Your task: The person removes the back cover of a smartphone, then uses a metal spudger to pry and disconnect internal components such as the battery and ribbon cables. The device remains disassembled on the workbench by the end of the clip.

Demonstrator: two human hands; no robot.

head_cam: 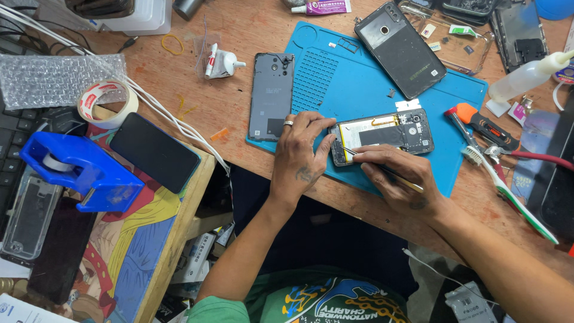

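clutter all round on a wooden bench point(239, 107): grey back cover point(271, 96) lying just left of a blue work mat point(359, 72), half over its edge; second black phone point(399, 49) face-down at the mat's far corner, tilted; toothbrush point(508, 191) and orange-handled tool point(484, 125) off the mat's right edge; clear squeeze bottle point(529, 75) further right; roll of tape point(107, 103), blue tape dispenser point(81, 170) and dark phone point(154, 152) well away on the left. nothing lying between hands and work. opened phone point(382, 134) flat on the mat's near part, insides up, long axis running left to right with a slight rise toward the right, camera end at the right. left hand point(302, 152) spread over the phone's left end, fingertips pressing its edge and steadying it, a ring on one finger. right hand point(397, 176) just below the phone, fingers pinched closed round thin tweezers point(382, 168), tips reaching up-left to the phone's lower left corner by the battery; exact contact point too small to tell.
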